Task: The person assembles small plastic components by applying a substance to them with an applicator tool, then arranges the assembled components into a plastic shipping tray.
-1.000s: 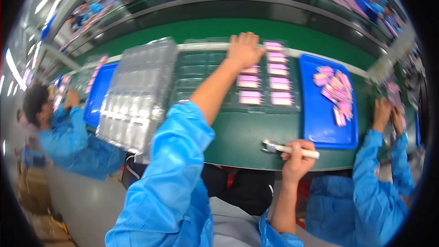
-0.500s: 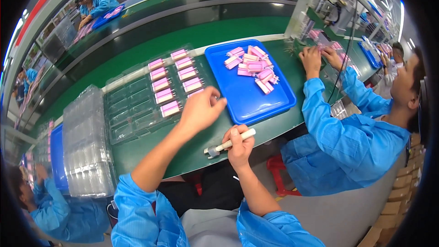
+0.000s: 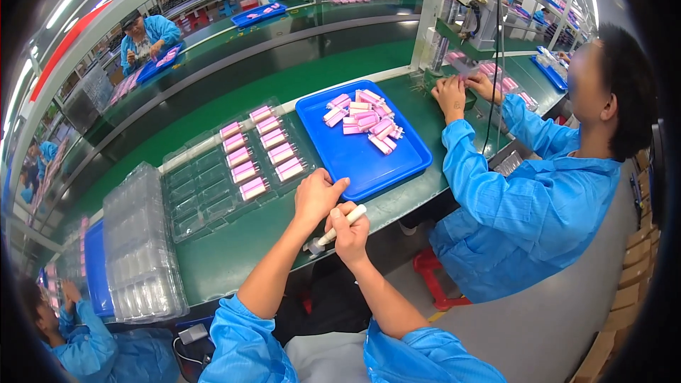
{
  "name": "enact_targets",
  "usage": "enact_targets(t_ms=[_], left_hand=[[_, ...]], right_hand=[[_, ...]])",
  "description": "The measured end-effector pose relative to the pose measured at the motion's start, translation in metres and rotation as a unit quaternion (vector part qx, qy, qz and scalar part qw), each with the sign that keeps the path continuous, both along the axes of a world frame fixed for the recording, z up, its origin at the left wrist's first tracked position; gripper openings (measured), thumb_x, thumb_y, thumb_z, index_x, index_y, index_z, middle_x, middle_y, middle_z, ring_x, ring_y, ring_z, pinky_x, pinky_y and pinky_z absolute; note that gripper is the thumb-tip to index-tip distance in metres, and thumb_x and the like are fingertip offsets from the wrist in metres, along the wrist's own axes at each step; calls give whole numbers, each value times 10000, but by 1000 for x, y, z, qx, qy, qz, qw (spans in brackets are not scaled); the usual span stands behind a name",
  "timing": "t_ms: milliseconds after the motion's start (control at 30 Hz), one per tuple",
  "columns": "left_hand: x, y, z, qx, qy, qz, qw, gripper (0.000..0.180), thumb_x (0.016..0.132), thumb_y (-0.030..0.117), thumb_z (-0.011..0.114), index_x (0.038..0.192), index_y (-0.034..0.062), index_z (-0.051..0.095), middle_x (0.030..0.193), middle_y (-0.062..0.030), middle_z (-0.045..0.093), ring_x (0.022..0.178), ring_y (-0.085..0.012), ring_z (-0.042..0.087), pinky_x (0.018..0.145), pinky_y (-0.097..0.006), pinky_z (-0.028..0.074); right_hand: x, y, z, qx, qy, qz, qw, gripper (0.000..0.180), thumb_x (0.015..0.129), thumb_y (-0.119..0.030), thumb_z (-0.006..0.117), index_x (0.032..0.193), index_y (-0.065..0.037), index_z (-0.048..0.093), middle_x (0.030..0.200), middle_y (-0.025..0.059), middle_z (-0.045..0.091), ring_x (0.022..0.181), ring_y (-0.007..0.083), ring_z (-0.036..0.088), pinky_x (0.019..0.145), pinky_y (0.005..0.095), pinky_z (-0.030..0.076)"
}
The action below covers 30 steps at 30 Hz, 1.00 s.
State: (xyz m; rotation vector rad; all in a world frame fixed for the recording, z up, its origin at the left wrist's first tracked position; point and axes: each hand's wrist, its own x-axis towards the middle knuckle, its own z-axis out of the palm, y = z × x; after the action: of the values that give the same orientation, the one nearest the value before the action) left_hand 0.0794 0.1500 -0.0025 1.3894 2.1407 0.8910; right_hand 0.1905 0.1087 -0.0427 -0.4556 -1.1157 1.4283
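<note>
below centre, the right hand (image 3: 350, 232) grips a white-handled tool (image 3: 355, 213), likely for control; i cannot tell the left hand's (image 3: 316, 198) grip.

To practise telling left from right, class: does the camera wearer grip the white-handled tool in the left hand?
No, the white-handled tool is gripped in the right hand, its handle sticking up past the thumb.

Both forearms, the left one (image 3: 269, 273) and the right one (image 3: 386, 294), reach forward and come near each other. The left hand (image 3: 317, 196) is slightly farther forward, its thumb pointing rightward. The right hand (image 3: 350, 235), just beside, has its fingers bent in a grip.
</note>
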Motion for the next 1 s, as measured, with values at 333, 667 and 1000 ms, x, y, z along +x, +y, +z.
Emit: enact_targets(t_ms=[333,667,1000], left_hand=[[-4,3,-3,49,-210,22,976,339,836,249,756,774,-7,542,686,-131,654,541,-202,676,492,-345,529],[-6,5,-14,52,-250,0,967,310,844,203,757,755,16,526,678,-99,630,554,-175,654,477,-326,515],[7,7,-16,138,-431,24,891,304,845,158,743,956,8,502,805,-99,616,664,-162,626,574,-295,543]], right_hand=[[-1,2,1,8,-16,-1,1000,241,990,-103,568,763,-52,509,624,13,557,543,50,480,500,236,390],[-1,1,-2,8,-31,-7,999,226,988,-129,578,783,-61,509,626,24,565,531,54,473,490,234,378],[1,-2,1,7,-35,0,999,215,987,-154,573,800,-67,516,634,27,564,516,55,457,476,230,357]])
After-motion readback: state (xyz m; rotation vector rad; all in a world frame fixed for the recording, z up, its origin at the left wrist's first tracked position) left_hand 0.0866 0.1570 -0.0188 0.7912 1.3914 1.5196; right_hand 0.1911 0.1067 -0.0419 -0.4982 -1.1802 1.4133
